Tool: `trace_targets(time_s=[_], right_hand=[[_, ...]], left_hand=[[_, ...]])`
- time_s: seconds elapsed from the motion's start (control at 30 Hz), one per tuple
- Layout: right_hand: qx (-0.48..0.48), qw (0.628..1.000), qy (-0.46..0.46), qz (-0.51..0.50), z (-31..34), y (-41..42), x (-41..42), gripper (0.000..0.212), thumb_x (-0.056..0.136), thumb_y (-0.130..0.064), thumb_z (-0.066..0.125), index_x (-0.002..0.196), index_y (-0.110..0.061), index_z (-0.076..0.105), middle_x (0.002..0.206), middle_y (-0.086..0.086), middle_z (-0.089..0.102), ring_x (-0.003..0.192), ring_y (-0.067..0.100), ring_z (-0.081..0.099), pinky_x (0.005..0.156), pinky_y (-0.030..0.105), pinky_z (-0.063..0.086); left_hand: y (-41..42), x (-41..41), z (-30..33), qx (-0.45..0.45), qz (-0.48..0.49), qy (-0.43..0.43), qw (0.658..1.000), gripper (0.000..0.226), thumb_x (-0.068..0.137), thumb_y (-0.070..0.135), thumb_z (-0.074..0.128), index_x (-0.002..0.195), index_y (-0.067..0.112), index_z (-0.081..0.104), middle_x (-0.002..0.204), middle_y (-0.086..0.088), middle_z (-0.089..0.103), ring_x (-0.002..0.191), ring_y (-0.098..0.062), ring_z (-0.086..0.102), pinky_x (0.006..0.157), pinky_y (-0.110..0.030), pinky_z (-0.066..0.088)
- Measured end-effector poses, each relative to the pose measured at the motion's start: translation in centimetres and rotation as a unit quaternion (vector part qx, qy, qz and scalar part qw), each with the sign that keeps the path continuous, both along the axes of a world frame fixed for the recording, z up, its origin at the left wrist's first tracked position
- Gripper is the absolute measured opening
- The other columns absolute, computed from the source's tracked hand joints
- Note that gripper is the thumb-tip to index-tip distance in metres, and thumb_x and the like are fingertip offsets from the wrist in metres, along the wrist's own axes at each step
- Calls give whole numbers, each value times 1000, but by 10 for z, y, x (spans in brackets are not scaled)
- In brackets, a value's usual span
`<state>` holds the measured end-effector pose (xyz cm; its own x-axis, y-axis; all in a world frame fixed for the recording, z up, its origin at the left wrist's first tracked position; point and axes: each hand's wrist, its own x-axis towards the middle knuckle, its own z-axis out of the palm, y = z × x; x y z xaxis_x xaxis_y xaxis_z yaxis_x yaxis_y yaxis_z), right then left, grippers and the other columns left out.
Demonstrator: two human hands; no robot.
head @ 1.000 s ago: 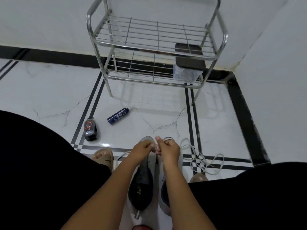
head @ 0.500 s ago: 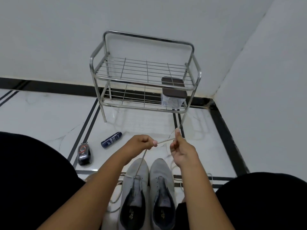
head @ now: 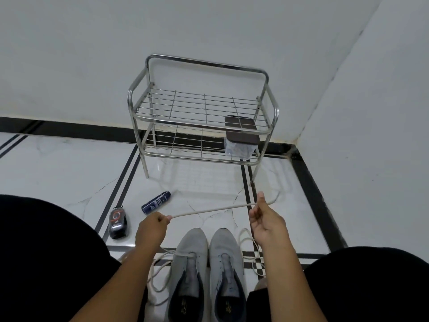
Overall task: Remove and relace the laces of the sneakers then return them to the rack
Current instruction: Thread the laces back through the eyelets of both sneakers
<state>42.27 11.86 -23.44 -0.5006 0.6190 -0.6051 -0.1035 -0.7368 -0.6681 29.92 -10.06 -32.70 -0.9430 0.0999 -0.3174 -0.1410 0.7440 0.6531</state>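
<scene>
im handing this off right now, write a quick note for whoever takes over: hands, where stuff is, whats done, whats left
Left hand pinches one part of a white lace; right hand holds it further along, the stretch between them taut.
Both grey sneakers stand side by side on the floor in front of the rack.
Done: the held lace runs through the left sneaker's front eyelets; another lace lies loose by the right sneaker.
Left: finish lacing both, then put them on the rack.

Lace (head: 210, 209) taut between both hands, sneakers (head: 206, 263) below
</scene>
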Motion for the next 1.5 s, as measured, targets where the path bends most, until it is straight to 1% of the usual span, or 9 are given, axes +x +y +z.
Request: trace_targets(time_s=[0.23,0.5,0.63,0.8,1.0,1.2,1.3,1.43,1.5], right_hand=[[14,1000,14,-9,-5,0,0,13,84,-16,72,85,-4,67,71,4,57,63,10,56,54,18,56],[103,992,-3,78,-12,-6,-4,13,88,-3,66,99,4,66,83,13,69,74,17,67,71,23,60],[201,957,-75,194,-26,-34,-17,12,85,-11,73,90,-1,69,75,11,69,66,14,65,64,20,59],[228,934,-115,249,-54,-62,-26,16,82,-14,75,86,-3,65,75,10,67,65,13,64,63,21,57],[202,940,-154,226,-76,-59,-24,17,80,-24,78,84,-10,69,69,0,62,64,10,55,58,21,48],[106,971,-150,154,-104,-56,-27,15,90,-9,63,76,-13,66,52,-3,49,51,11,45,50,22,42],[175,904,-299,251,-138,-57,-27,19,81,-14,57,63,-13,60,57,3,54,59,23,54,57,32,45],[328,707,-408,476,-180,-83,-19,36,85,-42,51,58,-18,46,69,2,54,75,23,56,61,30,41],[397,648,-415,500,-192,-100,-13,49,90,-60,40,69,-19,55,79,5,61,80,25,60,66,29,45]], left_hand=[[-18,-4,-27,-32,120,-43,991,32,97,36,48,99,8,64,102,-16,65,93,-34,58,82,-40,46],[-15,-7,-14,-12,270,-44,962,42,95,29,54,129,4,49,130,-26,50,117,-46,49,97,-56,41],[16,-3,10,99,75,89,988,31,99,19,47,128,10,52,124,-13,59,115,-32,54,86,-34,39],[39,7,21,249,-186,-99,945,23,101,22,46,105,16,67,105,-4,71,105,-13,64,88,-22,46],[39,14,12,265,-184,-140,936,18,93,20,60,98,5,71,81,3,69,70,7,62,58,-3,41],[39,10,-6,162,-131,-108,972,9,87,17,68,80,13,68,76,0,68,70,-9,62,68,-24,48],[33,7,-24,32,-98,-101,990,19,82,14,66,64,16,66,76,-3,70,77,-22,67,73,-33,55],[28,15,-49,-45,-98,-140,984,15,81,6,63,71,16,69,87,-2,69,91,-24,66,78,-28,51],[29,19,-63,-57,-112,-148,981,16,84,11,64,72,21,65,98,-1,70,96,-21,65,82,-27,50]])
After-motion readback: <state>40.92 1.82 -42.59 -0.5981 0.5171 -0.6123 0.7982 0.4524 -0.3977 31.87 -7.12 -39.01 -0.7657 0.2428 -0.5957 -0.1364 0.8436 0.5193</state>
